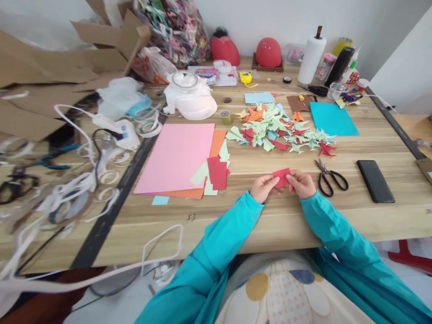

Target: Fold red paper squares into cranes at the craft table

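A small piece of red paper (pixel 282 176) is held between my two hands, just above the wooden table's near side. My left hand (pixel 263 188) pinches its left end, thumb on top. At the right end, my right hand (pixel 301 183) grips the paper between thumb and fingers. Beyond my hands lies a heap of folded paper pieces (pixel 272 126), pale green, red, orange and blue. Left of my hands, several red paper rectangles (pixel 218 173) rest on pale green pieces and partly on a large pink sheet (pixel 178 153). Black-handled scissors (pixel 329 176) lie with blades parted, right of my right hand.
A black phone (pixel 375 181) lies at the right. Farther back are a turquoise sheet (pixel 333 119), a yellow tape measure (pixel 246 78) and a white roll (pixel 312 58). Cables, a white power strip (pixel 118 130) and cardboard (pixel 64 67) crowd the left side.
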`<state>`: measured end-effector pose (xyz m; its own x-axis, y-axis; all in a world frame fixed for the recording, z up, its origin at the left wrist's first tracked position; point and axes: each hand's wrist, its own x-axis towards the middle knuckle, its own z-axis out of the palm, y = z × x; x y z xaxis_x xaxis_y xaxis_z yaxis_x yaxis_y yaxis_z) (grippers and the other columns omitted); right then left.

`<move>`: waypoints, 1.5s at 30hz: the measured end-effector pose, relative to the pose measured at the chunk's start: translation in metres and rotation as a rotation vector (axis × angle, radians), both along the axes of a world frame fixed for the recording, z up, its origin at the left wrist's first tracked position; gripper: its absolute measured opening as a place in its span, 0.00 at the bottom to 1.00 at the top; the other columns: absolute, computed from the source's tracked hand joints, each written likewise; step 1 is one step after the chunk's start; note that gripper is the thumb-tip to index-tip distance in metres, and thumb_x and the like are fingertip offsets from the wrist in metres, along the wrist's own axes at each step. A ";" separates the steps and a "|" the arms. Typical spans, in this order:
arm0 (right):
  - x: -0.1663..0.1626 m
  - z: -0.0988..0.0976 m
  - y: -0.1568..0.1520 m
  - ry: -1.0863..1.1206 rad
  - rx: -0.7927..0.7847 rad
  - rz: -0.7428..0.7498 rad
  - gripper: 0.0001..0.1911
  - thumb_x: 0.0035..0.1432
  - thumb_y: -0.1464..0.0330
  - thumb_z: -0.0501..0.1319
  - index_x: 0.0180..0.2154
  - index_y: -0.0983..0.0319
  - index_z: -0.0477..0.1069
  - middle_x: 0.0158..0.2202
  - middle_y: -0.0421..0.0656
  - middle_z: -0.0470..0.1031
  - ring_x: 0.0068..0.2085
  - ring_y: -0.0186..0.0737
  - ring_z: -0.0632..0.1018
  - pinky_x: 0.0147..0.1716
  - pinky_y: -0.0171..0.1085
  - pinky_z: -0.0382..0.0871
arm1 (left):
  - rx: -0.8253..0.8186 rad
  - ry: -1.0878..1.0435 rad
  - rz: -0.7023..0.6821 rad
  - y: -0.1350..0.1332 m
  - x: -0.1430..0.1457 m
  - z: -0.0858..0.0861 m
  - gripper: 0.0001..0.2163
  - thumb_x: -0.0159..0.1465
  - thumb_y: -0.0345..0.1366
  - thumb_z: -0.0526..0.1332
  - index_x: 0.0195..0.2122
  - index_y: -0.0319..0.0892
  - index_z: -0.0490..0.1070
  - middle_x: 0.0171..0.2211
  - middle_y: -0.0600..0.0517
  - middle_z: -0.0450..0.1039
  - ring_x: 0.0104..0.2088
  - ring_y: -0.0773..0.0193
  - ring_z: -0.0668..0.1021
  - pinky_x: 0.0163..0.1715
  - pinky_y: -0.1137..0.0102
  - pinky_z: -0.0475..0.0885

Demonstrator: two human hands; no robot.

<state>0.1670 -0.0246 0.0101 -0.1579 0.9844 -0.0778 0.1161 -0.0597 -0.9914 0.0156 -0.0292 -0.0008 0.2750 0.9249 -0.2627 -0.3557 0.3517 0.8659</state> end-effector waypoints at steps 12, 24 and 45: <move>-0.001 0.000 -0.001 0.053 -0.024 0.048 0.21 0.50 0.50 0.57 0.29 0.63 0.68 0.12 0.35 0.66 0.12 0.28 0.65 0.11 0.29 0.59 | 0.071 0.025 0.016 0.001 -0.002 0.003 0.18 0.45 0.45 0.68 0.28 0.33 0.74 0.19 0.50 0.73 0.21 0.65 0.75 0.21 0.69 0.72; -0.003 -0.001 -0.002 0.012 -0.006 0.038 0.20 0.48 0.52 0.60 0.28 0.64 0.67 0.13 0.35 0.67 0.13 0.28 0.65 0.12 0.29 0.59 | 0.247 0.283 0.175 0.004 -0.008 -0.008 0.16 0.52 0.46 0.63 0.31 0.36 0.77 0.27 0.51 0.76 0.29 0.63 0.75 0.31 0.69 0.70; -0.004 -0.009 -0.001 0.153 0.051 0.117 0.19 0.45 0.57 0.65 0.35 0.62 0.67 0.30 0.42 0.75 0.32 0.36 0.75 0.33 0.36 0.70 | 0.570 0.394 0.184 0.000 -0.004 -0.004 0.11 0.54 0.37 0.63 0.38 0.41 0.75 0.44 0.44 0.71 0.45 0.59 0.73 0.45 0.64 0.70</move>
